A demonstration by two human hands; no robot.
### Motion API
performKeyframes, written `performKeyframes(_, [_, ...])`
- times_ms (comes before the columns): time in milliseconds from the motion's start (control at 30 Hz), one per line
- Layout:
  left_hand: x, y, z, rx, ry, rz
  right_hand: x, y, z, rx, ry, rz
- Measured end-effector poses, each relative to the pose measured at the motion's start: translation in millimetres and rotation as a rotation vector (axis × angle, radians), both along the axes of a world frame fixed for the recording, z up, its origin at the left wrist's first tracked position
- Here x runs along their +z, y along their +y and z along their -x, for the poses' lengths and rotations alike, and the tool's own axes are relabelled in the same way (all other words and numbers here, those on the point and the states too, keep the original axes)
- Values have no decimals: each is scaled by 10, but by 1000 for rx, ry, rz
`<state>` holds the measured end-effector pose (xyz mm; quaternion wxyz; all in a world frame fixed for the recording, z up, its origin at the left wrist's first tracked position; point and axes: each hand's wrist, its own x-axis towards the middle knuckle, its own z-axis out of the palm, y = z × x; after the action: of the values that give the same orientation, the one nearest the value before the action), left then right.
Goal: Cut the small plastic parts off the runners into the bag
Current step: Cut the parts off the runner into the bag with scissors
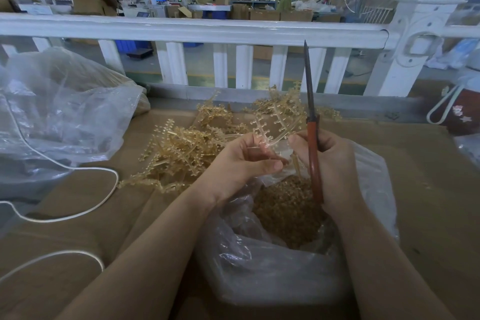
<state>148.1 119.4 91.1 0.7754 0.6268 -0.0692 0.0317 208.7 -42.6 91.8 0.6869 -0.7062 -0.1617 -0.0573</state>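
Note:
My left hand pinches a clear amber runner that still carries small parts, holding it above the open plastic bag. My right hand grips scissors with red-brown handles; the dark blades are closed and point straight up, just right of the runner. Inside the bag lies a heap of small cut amber parts. A pile of uncut runners covers the cardboard behind my left hand.
A big crumpled clear bag fills the left side, and a white cord loops over the cardboard. A white railing runs along the far edge. A dark red container with a white loop stands at right.

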Motion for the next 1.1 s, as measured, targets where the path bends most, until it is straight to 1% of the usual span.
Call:
performKeyframes(67, [-11,-11,-10,31,-21,-4,4,3,-5,-4,1,13])
performKeyframes(233, [-5,18,-26,112,-52,105,-4,-9,-32,0,-1,62])
performKeyframes(367, [16,43,-41,174,-70,252,-8,-9,-33,-21,-56,148])
performKeyframes(467, [28,47,-52,227,-103,316,-22,-11,-28,-27,-92,218])
performKeyframes(567, [21,60,-71,283,-146,311,-42,-20,-29,-48,-148,307])
performKeyframes(633, [12,76,-76,313,-166,318,-58,-29,-25,-55,-195,404])
performKeyframes(733, [4,109,-73,323,-190,346,-98,-25,-33,-89,-252,571])
performKeyframes(800, [-3,123,-78,319,-208,351,-121,-20,-41,-103,-281,644])
performKeyframes(933, [11,111,-70,328,-243,322,-123,-11,-24,-90,-349,737])
performKeyframes(1100, [25,117,-71,412,-301,196,-106,2,-3,-108,-405,793])
